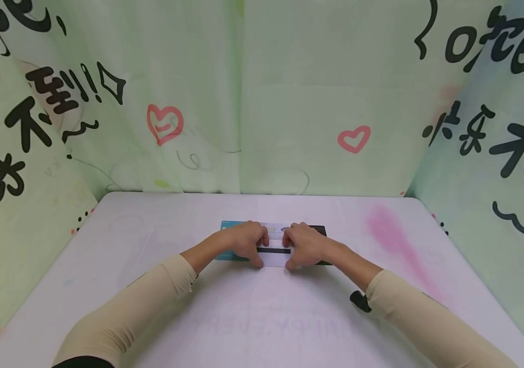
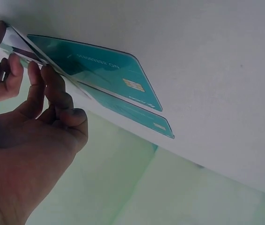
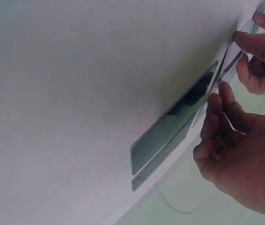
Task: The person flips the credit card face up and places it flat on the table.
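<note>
Evidently, both hands share one hold: the left hand [image 1: 248, 240] and the right hand [image 1: 306, 246] each pinch the same thin, pale lilac rectangular card with a black stripe [image 1: 275, 259], thumb at its near edge and curled fingers at its far edge. The striped card thus sits between the two grips, above or on the pale lilac table [image 1: 262, 306]; its exact contact cannot be told. Holding it from both ends probably steadies so thin a thing and leaves its middle uncovered. Just beyond the grip lies a second pale card [image 1: 275, 231]; two glossy teal cards [image 2: 99, 70] lie one behind the other on the left hand's outer side, and two glossy dark cards [image 3: 170, 122] likewise beyond the right, so the neat rows seem deliberate. No brand can be read: the teal pair bear gold-coloured chips and small pale characters, too blurred to make out. Well beyond the grip, the pale green curtain [image 1: 289, 102] carries bold black Chinese characters, "不" legible on either side, and red hearts [image 1: 354, 139].
</note>
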Demonstrator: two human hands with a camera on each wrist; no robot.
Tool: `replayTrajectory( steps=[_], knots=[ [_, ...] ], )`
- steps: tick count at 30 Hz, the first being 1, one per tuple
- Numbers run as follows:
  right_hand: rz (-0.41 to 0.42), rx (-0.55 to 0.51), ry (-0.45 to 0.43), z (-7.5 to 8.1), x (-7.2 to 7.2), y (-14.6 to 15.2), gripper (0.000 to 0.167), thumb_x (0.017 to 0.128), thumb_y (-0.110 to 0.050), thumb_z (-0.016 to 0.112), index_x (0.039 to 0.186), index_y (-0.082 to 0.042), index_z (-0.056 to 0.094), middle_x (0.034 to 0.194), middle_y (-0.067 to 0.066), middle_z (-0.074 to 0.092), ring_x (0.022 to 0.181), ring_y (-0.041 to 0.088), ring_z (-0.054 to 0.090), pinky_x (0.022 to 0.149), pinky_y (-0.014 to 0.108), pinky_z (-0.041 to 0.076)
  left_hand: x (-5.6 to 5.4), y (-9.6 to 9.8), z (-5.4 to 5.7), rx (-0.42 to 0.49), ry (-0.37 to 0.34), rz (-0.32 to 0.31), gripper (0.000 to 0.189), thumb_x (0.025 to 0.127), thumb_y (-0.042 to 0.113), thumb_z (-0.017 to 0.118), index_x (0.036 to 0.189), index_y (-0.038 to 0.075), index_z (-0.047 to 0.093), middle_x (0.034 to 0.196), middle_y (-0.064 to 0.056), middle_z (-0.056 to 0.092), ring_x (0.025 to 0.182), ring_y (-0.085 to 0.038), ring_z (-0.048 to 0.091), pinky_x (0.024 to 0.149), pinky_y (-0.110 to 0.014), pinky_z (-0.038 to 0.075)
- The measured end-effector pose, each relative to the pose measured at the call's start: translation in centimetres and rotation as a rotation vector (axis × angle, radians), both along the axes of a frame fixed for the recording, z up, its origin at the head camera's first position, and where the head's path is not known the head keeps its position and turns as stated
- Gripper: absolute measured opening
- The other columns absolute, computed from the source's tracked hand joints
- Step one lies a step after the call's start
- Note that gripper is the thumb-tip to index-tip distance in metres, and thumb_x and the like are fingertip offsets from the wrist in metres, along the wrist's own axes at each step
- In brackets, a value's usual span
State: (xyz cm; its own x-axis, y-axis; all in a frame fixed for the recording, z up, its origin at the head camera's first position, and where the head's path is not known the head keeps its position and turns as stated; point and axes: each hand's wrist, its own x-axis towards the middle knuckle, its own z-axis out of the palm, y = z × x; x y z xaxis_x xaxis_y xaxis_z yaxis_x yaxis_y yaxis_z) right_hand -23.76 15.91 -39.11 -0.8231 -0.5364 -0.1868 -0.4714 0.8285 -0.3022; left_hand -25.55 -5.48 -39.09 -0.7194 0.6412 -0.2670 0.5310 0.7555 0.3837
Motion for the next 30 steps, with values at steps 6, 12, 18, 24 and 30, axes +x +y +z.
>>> replayTrajectory(
  steps=[6, 12, 18, 24, 30],
  knots=[
    [0.021, -0.061, 0.004, 0.0, 0.1, 0.3, 0.041, 0.071, -0.022, 0.089, 0.101, -0.011, 0.064, 0.091, 0.002, 0.059, 0.092, 0.018, 0.049, 0.082, 0.033, 0.042, 0.3, -0.1, 0.0, 0.013, 0.031, 0.012, 0.047, 0.079, 0.029, 0.091, 0.113, 0.010, 0.065, 0.094, 0.000, 0.059, 0.088, -0.016, 0.053, 0.078, -0.027, 0.045],
    [0.043, -0.086, 0.000, 0.3, 0.6, 0.7, 0.049, 0.073, -0.023, 0.091, 0.111, -0.009, 0.065, 0.097, 0.002, 0.060, 0.094, 0.017, 0.051, 0.085, 0.033, 0.045, 0.7, -0.2, -0.2, 0.034, 0.076, 0.026, 0.049, 0.078, 0.031, 0.091, 0.115, 0.013, 0.064, 0.100, 0.000, 0.060, 0.092, -0.016, 0.055, 0.083, -0.030, 0.047],
    [0.057, -0.131, 0.040, 0.0, 0.9, 0.6, 0.048, 0.069, -0.019, 0.092, 0.109, -0.008, 0.066, 0.095, 0.003, 0.061, 0.090, 0.016, 0.052, 0.082, 0.031, 0.045, 1.4, -0.6, -0.6, 0.069, 0.118, 0.031, 0.045, 0.078, 0.027, 0.090, 0.114, 0.012, 0.068, 0.100, -0.001, 0.060, 0.090, -0.016, 0.056, 0.083, -0.031, 0.049],
    [0.027, -0.095, 0.086, 0.0, 1.2, 0.4, 0.044, 0.071, -0.021, 0.090, 0.107, -0.008, 0.069, 0.095, 0.002, 0.062, 0.091, 0.016, 0.054, 0.084, 0.033, 0.046, 1.6, -1.0, -0.9, 0.108, 0.144, 0.015, 0.044, 0.079, 0.026, 0.088, 0.116, 0.010, 0.070, 0.103, -0.003, 0.062, 0.094, -0.017, 0.058, 0.088, -0.033, 0.050],
    [-0.003, -0.137, 0.078, 0.2, 1.3, 0.9, 0.044, 0.073, -0.023, 0.089, 0.110, -0.008, 0.070, 0.099, 0.001, 0.063, 0.095, 0.018, 0.057, 0.087, 0.035, 0.049, 1.4, -1.2, -0.8, 0.126, 0.172, -0.002, 0.046, 0.080, 0.028, 0.088, 0.119, 0.011, 0.070, 0.107, -0.004, 0.066, 0.100, -0.019, 0.060, 0.091, -0.036, 0.050]
  ],
)
